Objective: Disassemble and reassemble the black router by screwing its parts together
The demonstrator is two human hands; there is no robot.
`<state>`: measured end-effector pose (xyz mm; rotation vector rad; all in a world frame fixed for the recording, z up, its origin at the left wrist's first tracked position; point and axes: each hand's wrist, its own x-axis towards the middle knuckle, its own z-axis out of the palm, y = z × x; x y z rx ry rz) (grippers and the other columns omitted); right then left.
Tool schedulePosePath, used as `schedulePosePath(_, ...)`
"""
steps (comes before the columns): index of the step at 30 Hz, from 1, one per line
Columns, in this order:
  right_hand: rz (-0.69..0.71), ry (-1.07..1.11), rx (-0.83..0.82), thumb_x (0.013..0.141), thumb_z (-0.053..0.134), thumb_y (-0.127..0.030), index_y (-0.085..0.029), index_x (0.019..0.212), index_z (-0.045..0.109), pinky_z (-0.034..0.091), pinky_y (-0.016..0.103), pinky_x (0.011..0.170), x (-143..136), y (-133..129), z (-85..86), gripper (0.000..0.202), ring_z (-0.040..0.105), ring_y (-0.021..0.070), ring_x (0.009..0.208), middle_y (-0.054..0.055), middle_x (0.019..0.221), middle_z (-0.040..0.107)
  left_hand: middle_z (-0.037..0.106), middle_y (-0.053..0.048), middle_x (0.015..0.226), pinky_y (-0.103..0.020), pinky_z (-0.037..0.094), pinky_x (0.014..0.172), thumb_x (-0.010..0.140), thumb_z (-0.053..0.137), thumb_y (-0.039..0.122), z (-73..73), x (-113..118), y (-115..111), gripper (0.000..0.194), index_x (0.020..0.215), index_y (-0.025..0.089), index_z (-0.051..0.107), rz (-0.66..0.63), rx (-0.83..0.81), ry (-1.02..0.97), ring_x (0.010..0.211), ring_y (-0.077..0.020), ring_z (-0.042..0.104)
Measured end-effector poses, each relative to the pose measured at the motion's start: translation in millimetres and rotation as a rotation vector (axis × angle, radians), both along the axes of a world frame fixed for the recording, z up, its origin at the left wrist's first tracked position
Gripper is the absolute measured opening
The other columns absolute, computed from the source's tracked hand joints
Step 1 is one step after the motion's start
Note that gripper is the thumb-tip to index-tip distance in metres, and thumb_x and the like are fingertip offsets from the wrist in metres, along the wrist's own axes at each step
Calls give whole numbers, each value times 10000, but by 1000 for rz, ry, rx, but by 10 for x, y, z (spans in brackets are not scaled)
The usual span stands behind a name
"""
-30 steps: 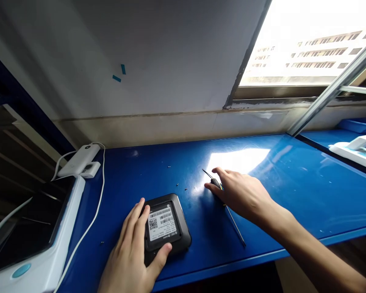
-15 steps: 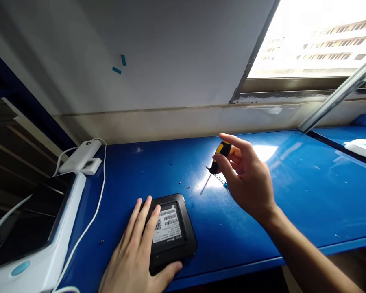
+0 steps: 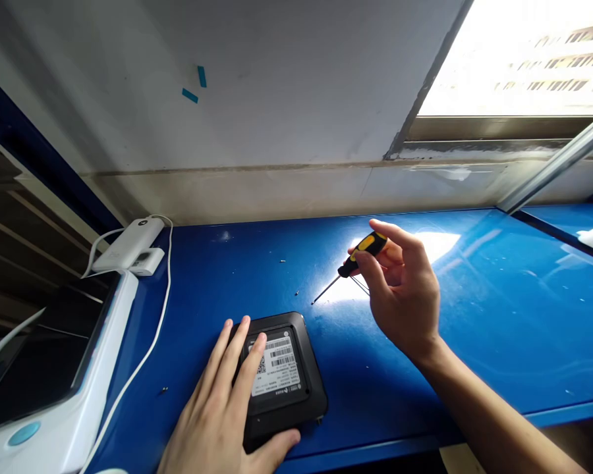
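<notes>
My left hand lies with spread fingers on a black box that has a white label with a QR code on top. My right hand grips a yellow and black screwdriver by its handle, and the shaft slants down to the left. Its tip meets the blue table beyond the box, where a small screw sits. Two more small screws, one nearer and one farther, lie on the table. Thin dark wires show beneath my right hand.
A white device with a dark screen stands at the left, with a white cable beside it. White boxes sit behind it. Another screw lies left of my left hand. A metal post rises at the right.
The screwdriver has tilted and its tip has moved left and up onto the small screw. My left hand still rests on the black box. The camera view has shifted slightly.
</notes>
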<state>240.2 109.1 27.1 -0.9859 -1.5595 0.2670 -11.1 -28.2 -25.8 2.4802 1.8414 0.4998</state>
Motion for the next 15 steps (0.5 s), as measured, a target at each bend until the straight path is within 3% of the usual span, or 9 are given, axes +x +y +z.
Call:
schedulePosePath(6, 29, 3, -31, 979, 678, -265, -318, 1374, 584, 717, 377, 722, -9, 10, -62, 409, 788, 209, 898, 3, 968, 727, 274, -75, 1735, -508, 611, 996, 872, 689, 524, 10, -12, -4, 998, 1670, 324, 124, -4, 25, 15, 1528, -370, 371)
schedulePosePath(10, 16, 12, -4, 979, 679, -255, -300, 1355, 592, 714, 365, 699, -13, -19, -31, 388, 780, 188, 835, 10, 962, 730, 278, -75, 1734, -474, 643, 947, 890, 665, 526, 8, -18, -11, 946, 1663, 298, 169, -10, 36, 32, 1526, -364, 380)
schedulePosePath(15, 148, 212, -83, 996, 662, -297, -293, 1317, 589, 707, 319, 634, -69, -74, 33, 330, 789, 183, 799, -2, 889, 745, 330, -71, 1716, -510, 624, 981, 862, 695, 502, 10, -25, -23, 937, 1646, 290, 228, -30, 53, 42, 1531, -379, 374)
